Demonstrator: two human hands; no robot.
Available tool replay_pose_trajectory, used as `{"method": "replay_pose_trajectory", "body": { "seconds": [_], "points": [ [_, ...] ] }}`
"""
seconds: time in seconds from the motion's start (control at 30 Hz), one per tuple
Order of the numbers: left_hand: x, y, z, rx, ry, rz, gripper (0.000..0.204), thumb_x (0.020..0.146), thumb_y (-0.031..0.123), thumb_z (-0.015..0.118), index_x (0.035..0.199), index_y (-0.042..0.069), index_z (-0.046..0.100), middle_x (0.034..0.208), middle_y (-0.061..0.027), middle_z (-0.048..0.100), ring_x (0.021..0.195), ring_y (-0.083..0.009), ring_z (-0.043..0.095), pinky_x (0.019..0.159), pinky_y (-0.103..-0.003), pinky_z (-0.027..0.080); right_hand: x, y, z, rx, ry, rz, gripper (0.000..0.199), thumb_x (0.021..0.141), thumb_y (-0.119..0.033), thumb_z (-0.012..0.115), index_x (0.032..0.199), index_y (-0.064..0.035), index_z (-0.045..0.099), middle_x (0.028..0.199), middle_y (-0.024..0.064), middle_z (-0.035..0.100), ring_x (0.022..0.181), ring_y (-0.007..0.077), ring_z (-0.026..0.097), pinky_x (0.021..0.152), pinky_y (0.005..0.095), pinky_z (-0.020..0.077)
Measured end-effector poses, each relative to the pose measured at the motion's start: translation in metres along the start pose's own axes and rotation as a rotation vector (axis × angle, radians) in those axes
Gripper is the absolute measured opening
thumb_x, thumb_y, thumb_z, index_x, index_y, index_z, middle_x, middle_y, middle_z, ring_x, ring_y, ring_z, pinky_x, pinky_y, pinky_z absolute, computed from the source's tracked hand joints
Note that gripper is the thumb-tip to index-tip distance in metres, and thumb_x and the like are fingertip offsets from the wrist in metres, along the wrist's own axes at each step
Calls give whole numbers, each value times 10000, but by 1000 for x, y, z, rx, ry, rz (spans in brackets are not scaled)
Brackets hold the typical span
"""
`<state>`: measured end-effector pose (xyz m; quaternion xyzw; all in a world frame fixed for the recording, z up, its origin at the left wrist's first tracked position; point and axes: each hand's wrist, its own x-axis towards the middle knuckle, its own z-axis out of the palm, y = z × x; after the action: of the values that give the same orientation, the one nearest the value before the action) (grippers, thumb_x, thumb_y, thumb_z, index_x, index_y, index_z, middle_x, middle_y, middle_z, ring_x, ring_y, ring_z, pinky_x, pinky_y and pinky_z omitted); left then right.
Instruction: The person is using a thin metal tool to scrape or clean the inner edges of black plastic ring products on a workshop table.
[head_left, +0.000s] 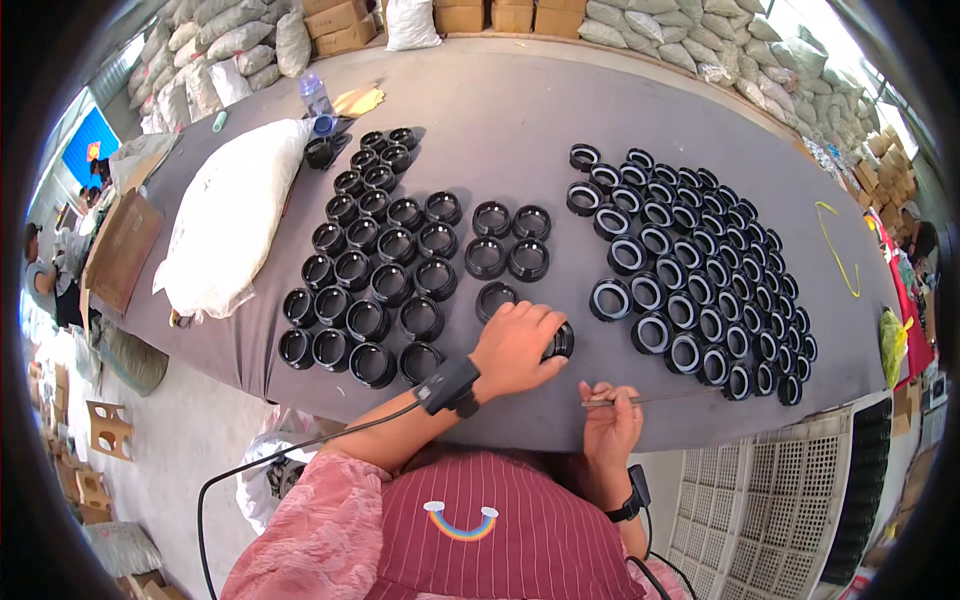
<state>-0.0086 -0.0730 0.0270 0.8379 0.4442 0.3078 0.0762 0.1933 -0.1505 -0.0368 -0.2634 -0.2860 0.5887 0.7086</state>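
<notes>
My left hand [515,350] is closed over a black plastic ring [564,342] near the table's front edge; the fingers hide most of it. Just beyond my knuckles lies another black ring [493,298], partly covered by the hand. My right hand [612,425] pinches a thin metal rod [660,400] that points right, its far end near the front rings of the right-hand group. Several matching rings [486,257] stand in a small cluster farther back, in the middle. No contact shows between the rod and the held ring.
Rows of glossy black rings [390,283] fill the table's left. A larger group of rings with pale inner rims [681,308] covers the right. A white sack [235,225] and a bottle [314,95] stand far left. White plastic crates [785,480] are below the right edge.
</notes>
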Motion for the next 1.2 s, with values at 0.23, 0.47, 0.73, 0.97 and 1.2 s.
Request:
{"method": "replay_pose_trajectory", "body": {
  "seconds": [0.23, 0.47, 0.73, 0.97, 1.2],
  "points": [
    [24, -21, 27, 258, 101, -8, 575, 793, 321, 779, 1286, 56, 647, 1179, -145, 632, 1041, -297, 597, 865, -425, 457, -4, -1, -4, -42, -37, 18, 192, 1050, -124, 501, 888, -33, 555, 892, 137, 641, 990, 240, 602, 959, 549, 522],
    [84, -63, -12, 475, 180, -190, 274, 860, 293, 725, 1099, 163, 689, 897, -118, 638, 912, -323, 598, 796, -434, 445, 0, -3, -12, -14, -85, 63, 183, 1046, -128, 510, 900, -26, 549, 877, 150, 641, 994, 255, 602, 928, 540, 540],
    [123, -119, -13, 524, -402, -200, 349, 1007, 409, 495, 1103, 191, 750, 979, -131, 739, 995, -342, 692, 860, -470, 508, 3, 1, -13, -18, -65, 78, 144, 1047, -145, 508, 953, -44, 551, 881, 134, 626, 992, 253, 596, 883, 503, 543],
    [152, -159, 10, 548, -244, -336, 375, 983, 384, 535, 985, 109, 790, 1003, -164, 727, 1038, -335, 627, 906, -436, 426, 6, -1, -15, 47, -39, 120, 145, 1055, -163, 503, 975, -51, 547, 883, 109, 612, 976, 256, 583, 884, 498, 536],
    [186, -205, -50, 672, -408, -504, 255, 860, 296, 621, 1018, 201, 796, 1102, -90, 735, 1138, -300, 624, 956, -436, 438, 5, -5, -14, -32, -45, 115, 171, 1066, -229, 496, 986, -80, 525, 875, 88, 591, 997, 243, 563, 874, 449, 505]
  ]
}}
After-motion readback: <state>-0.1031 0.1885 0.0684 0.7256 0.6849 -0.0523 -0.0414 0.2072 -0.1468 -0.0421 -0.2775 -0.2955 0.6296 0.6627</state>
